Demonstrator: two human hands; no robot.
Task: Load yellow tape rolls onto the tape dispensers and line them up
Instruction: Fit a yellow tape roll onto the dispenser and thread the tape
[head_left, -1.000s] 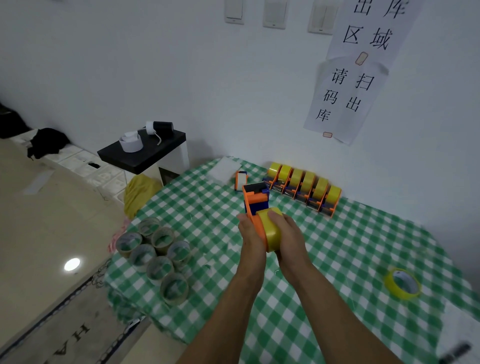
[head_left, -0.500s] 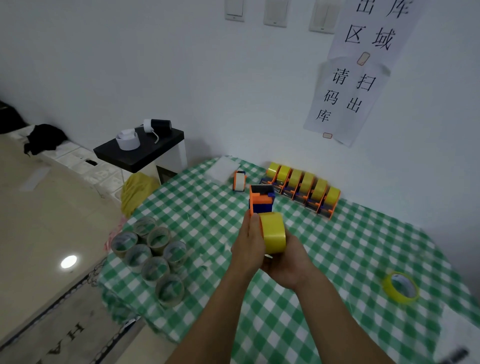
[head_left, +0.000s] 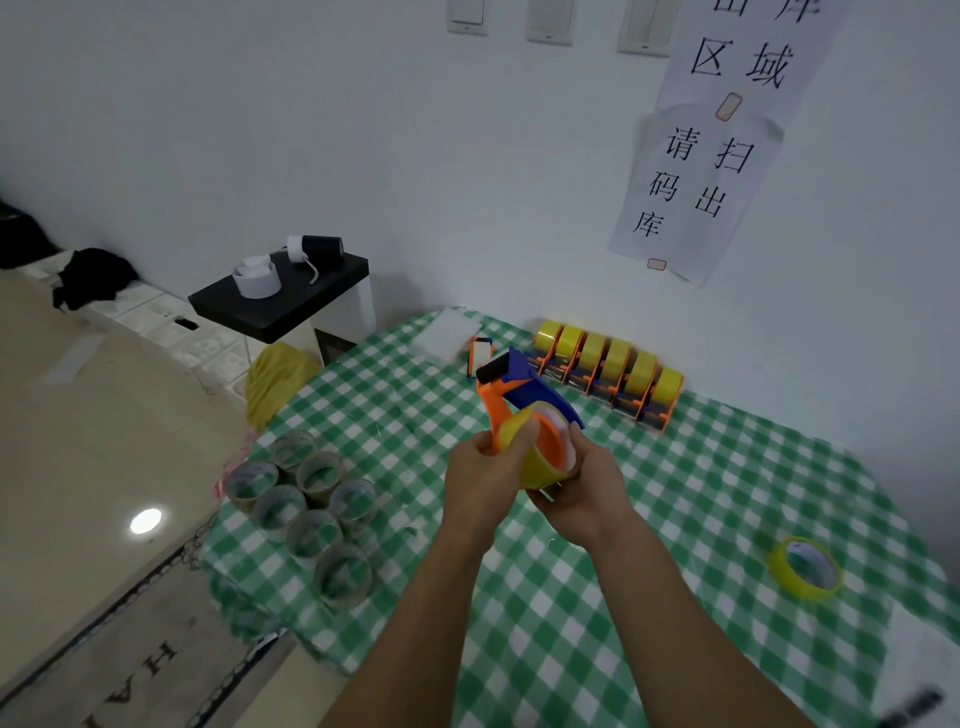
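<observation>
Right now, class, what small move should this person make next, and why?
Probably press the yellow roll fully onto the dispenser: left hand and right hand grip it above the table, apart from the row of six loaded ones.

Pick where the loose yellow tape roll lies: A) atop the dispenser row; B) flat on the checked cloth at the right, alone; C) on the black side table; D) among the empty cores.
B: the loose yellow tape roll lies flat on the checked cloth at the right, apart from the dispenser row.
</observation>
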